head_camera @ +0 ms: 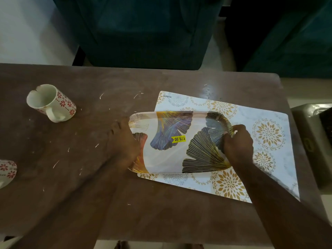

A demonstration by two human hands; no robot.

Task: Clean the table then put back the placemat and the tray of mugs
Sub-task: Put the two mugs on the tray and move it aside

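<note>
Brown wood of the table (161,212) carries many white scratches and smears, so I judge the cleaning is not finished, or the marks are permanent; I cannot tell which. At the far left edge a second mug (7,170) is only partly in view; further in, a white mug with red flowers (51,103) lies tilted on the bare table, its rim chipped, well apart from the tray. The left hand (124,142) grips the left edge of the leaf-patterned tray (172,141); the right hand (238,141) clasps its right end. The tray is empty and sits partly over the placemat (265,141), which lies crooked. Straightening the placemat and loading the mugs seem to remain.
</note>
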